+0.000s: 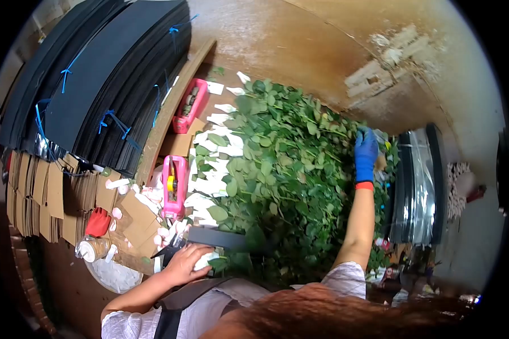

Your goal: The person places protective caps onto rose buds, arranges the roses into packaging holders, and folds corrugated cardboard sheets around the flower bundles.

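Note:
My bare left hand [191,264] curls around the head of a rose in a white sleeve [207,260], close to my body. A dark grey strip [218,237] lies just beyond it. My right hand [366,150], in a blue glove with an orange cuff, reaches to the far right end of a broad heap of leafy rose stems [288,164]. Its fingers are curled together among the stem ends, and what they grip is hidden. Several white-sleeved heads [226,144] line the heap's left side.
Two pink tape dispensers [174,186] stand left of the heap, beside a wooden rail [175,107]. Tied stacks of black sheets [113,73] and folded cardboard [45,192] lie farther left. A red glove [98,222] and a jar [93,248] sit near loose petals. Plastic-wrapped black sheets [418,186] stand right.

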Available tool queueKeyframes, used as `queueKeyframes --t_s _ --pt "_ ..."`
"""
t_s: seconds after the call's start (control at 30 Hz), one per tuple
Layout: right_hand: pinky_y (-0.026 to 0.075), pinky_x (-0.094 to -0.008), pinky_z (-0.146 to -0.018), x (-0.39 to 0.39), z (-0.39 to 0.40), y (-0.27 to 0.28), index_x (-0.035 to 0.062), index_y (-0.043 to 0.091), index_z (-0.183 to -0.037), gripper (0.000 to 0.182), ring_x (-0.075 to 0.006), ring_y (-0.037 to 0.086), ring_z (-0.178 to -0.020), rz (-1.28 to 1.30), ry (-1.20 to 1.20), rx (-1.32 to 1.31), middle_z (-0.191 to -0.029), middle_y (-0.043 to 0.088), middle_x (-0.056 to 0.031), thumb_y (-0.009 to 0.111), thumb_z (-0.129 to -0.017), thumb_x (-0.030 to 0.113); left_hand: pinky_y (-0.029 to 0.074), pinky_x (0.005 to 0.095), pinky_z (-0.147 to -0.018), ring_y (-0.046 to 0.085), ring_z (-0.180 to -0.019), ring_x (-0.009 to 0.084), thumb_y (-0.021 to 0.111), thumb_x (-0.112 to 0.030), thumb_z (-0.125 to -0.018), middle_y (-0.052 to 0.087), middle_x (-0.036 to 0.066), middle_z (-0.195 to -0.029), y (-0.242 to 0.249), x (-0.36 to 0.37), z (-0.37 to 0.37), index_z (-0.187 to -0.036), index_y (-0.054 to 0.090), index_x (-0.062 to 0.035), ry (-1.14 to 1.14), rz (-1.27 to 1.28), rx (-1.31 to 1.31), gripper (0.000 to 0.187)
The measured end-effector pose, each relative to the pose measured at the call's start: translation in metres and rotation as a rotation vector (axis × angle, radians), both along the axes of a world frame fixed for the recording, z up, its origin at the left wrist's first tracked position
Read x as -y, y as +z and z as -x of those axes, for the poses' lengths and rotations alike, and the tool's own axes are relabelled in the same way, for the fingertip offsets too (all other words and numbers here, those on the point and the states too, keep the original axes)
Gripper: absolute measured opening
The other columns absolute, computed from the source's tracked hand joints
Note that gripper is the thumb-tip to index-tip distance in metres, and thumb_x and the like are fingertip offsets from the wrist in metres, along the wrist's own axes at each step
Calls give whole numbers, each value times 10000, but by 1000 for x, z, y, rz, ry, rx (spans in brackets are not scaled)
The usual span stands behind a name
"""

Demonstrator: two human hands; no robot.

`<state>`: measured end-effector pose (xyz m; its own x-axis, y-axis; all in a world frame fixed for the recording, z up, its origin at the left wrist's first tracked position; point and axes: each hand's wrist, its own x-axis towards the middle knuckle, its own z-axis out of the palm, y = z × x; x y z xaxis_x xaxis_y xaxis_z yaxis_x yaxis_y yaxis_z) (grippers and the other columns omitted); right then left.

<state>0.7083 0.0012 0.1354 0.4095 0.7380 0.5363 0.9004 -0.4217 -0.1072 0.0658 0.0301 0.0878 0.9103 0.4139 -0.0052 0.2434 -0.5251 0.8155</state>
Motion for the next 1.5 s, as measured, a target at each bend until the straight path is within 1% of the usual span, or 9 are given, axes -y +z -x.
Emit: queueKeyframes --t_s 0.17,0.27,0.43,0.77,0.87,1.03,1.23,1.37,1.5 --pt "519 -462 -886 74 -13 31 129 684 -1115 272 -375 653 -1040 443 -202 -284 -1138 693 -164 636 -893 279 498 420 -901 614 -1082 344 778 -172 -799 628 140 -1225 -6 6 -1 -1266 558 -55 23 -11 108 529" --pt "513 -442 -941 79 7 30 167 671 -1209 351 -356 643 -1101 311 -114 -260 -1224 675 -156 628 -895 318 497 432 -907 620 -1084 345 770 -164 -807 638 138 -1207 -6 9 -3 -1247 561 -61 56 -47 157 497" --pt "517 -444 -927 7 56 2 177 681 -1198 329 -346 657 -1060 315 3 -111 -1141 704 -138 621 -893 285 552 380 -769 694 -920 281 766 -139 -847 707 76 -1033 -9 14 -10 -1058 680 -81 192 -26 185 235" --pt "518 -525 -836 -134 24 -152 134 679 -1122 276 -379 661 -976 662 -114 211 -1101 697 -164 605 -899 278 571 345 -749 687 -912 230 801 -157 -801 707 9 -1053 -14 7 -13 -1058 751 -163 196 -52 108 262" --pt "494 -494 -940 -152 34 -123 122 679 -1133 311 -367 650 -1062 777 -231 -83 -1163 689 -167 612 -891 307 569 356 -742 679 -893 248 794 -149 -791 694 3 -1064 -17 6 -12 -1075 753 -176 192 -71 112 289" --pt "452 -467 -1001 -83 63 -27 146 695 -1187 349 -363 610 -1095 -147 211 133 -1196 673 -146 632 -844 135 560 382 -752 673 -935 285 757 -168 -833 665 83 -1090 0 6 -12 -1121 723 -154 165 -23 18 290" --pt "415 -477 -1081 89 215 137 107 661 -1290 387 -362 581 -1185 204 320 54 -1254 663 -140 574 -914 81 536 418 -740 659 -908 321 718 -224 -874 675 111 -1018 -6 16 -9 -1101 710 -131 243 -41 112 245" --pt "424 -457 -1075 184 293 141 167 658 -1317 511 -338 585 -1161 410 316 -107 -1259 651 -136 576 -834 21 511 442 -678 660 -765 335 752 -221 -810 672 112 -784 -33 22 2 -914 715 -90 194 -22 -139 171" --pt "438 -441 -1068 236 320 66 164 643 -1317 507 -343 568 -1204 618 257 -287 -1351 607 -154 585 -828 42 495 445 -693 623 -795 342 742 -233 -790 608 115 -843 -42 21 -5 -879 644 -74 313 -206 304 207"
